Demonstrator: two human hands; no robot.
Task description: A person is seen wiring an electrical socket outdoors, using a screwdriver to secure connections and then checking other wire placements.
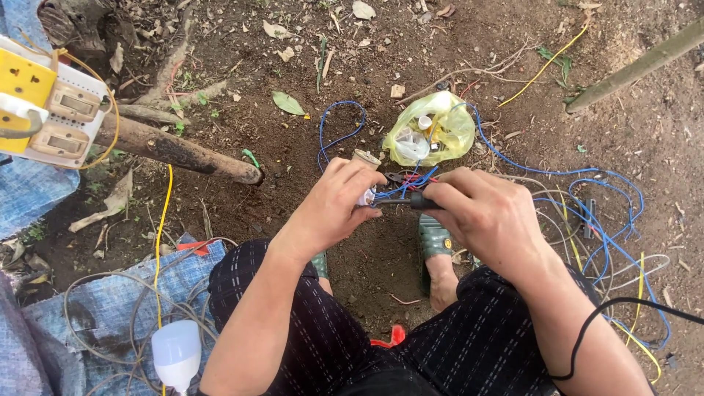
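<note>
Head view: left hand pinching a small white fitting, blue wires running from it. Right hand closed round a black-handled tool, lying crosswise, tip toward the fitting, above bare dirt. Wires seemingly gathered but not yet fastened. Yellow bag beyond; white bulb near the knee.
</note>
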